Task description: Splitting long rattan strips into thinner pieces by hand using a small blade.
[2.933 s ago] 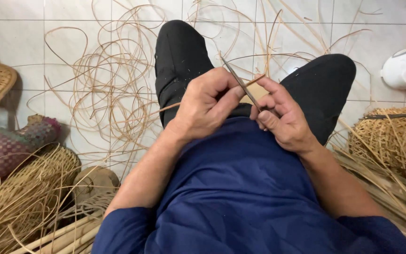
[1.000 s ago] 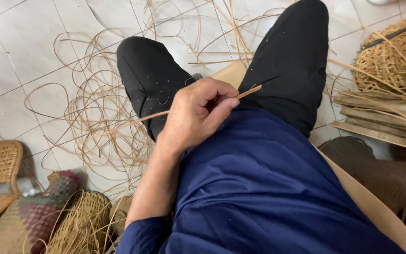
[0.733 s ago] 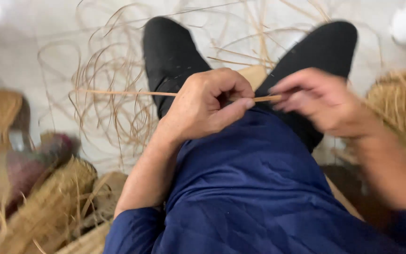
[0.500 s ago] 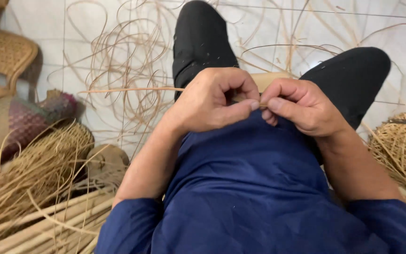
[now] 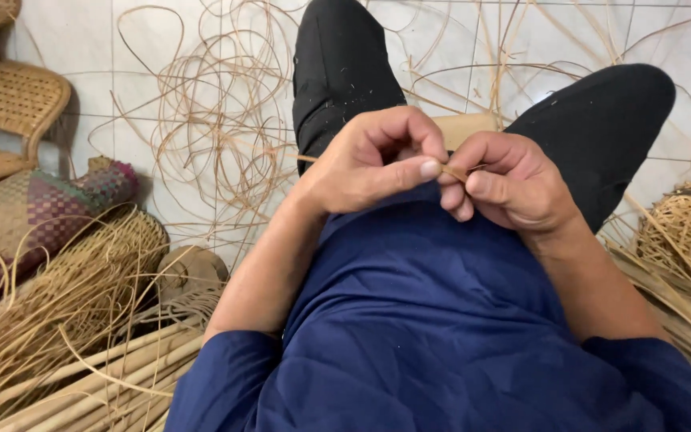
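On the tiled floor (image 5: 57,32), a big tangle of loose cane strands (image 5: 217,136) is lying at ten o'clock of the lap, with a woven basket (image 5: 685,232) sitting at three o'clock. Over the lap the left hand (image 5: 369,164) and right hand (image 5: 513,188) are meeting, each grip pressed together and pinching the thin cane strip (image 5: 451,171) at centre. Judging by this, the strip is being worked at its end, so the next move is calling for a steady pinch on both sides.

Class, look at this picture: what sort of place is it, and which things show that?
Probably a home cane-weaving workspace on a tiled floor: loose cane strips, a woven basket, bundled canes, and both hands pinching a cane strip.
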